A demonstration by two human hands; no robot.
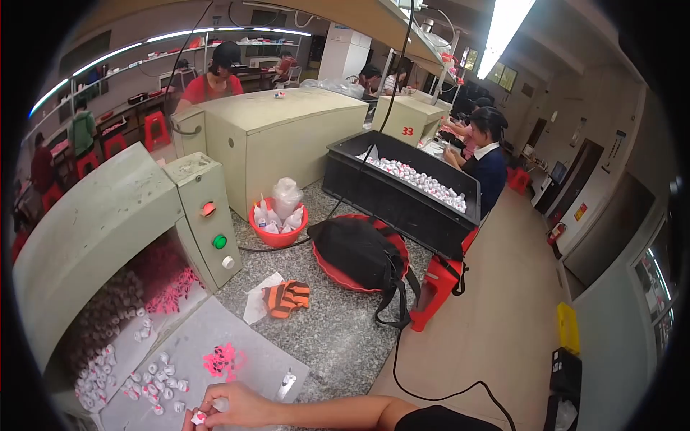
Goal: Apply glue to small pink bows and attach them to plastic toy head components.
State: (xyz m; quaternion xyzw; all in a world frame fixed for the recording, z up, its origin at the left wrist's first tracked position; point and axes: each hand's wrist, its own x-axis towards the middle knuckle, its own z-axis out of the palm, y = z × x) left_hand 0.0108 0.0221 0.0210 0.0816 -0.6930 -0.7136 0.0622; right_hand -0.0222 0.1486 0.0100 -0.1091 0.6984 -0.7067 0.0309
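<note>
While our right hand (231, 406) pinched a small white-and-pink cap (198, 416) at the near edge of the grey tray (251, 352), our left hand stayed out of view, and many similar caps (154, 381) lay loose, seemingly unsorted.

Up and right of the grip: orange-black striped gloves (287, 297) on the speckled counter (338, 337), black bag (363, 253) farther right, red bowl (279, 231) of small bottles beyond, green button (220, 242) on control box.
</note>
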